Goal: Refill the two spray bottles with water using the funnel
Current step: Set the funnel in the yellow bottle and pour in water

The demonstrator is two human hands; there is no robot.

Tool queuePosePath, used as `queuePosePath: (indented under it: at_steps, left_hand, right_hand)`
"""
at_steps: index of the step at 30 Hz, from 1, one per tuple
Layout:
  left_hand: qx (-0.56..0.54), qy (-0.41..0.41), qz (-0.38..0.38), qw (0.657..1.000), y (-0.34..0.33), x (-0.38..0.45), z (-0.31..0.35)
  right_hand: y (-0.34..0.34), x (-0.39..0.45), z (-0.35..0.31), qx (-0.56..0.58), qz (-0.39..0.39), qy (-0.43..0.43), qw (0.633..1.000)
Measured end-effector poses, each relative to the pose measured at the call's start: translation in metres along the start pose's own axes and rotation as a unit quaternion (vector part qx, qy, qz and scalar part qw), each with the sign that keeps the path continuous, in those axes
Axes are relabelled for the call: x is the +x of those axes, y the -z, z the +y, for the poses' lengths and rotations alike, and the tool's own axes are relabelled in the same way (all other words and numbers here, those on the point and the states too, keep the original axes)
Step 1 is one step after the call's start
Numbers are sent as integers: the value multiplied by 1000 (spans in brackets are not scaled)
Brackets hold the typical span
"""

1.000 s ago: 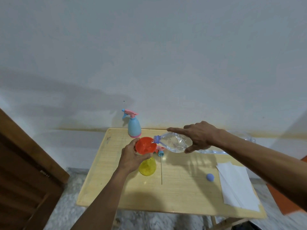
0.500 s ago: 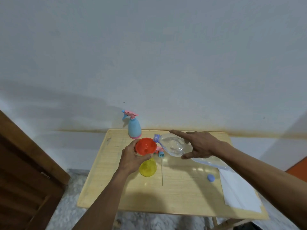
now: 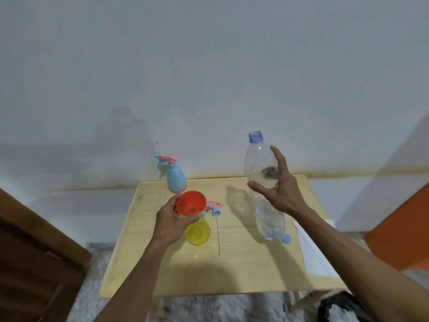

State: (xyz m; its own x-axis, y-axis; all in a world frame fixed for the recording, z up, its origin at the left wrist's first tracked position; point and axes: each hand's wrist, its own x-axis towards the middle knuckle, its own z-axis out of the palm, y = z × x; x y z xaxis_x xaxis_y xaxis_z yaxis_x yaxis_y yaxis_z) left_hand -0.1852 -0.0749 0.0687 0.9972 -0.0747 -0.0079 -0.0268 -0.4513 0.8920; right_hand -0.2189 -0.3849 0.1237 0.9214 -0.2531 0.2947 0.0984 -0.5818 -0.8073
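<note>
Left hand (image 3: 170, 223) fingers gripping the red plastic funnel (image 3: 191, 203) seated in the yellow translucent spray bottle (image 3: 197, 231) mid-table. Right hand (image 3: 277, 187) fingers wrapped round the clear plastic water bottle (image 3: 260, 163), upright. Best: steady funnel, set bottle down near the right edge.

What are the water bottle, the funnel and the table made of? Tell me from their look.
Water bottle: thin clear plastic; the fingers show through its wall. Funnel: opaque orange plastic, smooth, evenly coloured, slight sheen. Table: pale wood or wood-look laminate, with fine straight grain lines; which one cannot be told.
</note>
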Motion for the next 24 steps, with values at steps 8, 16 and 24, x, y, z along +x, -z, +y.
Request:
queuePosePath:
  at_steps: [8,16,24]
  left_hand:
    - [18,1,2,1000,-2,1,6]
    - [2,13,2,1000,-4,1,6]
    - [-20,10,3,1000,-4,0,8]
  right_hand:
    - [-16,-23,29,60,88,-91,990]
    - [-21,-32,49,70,120,-114,984]
    - [-24,-36,53,80,122,-125,981]
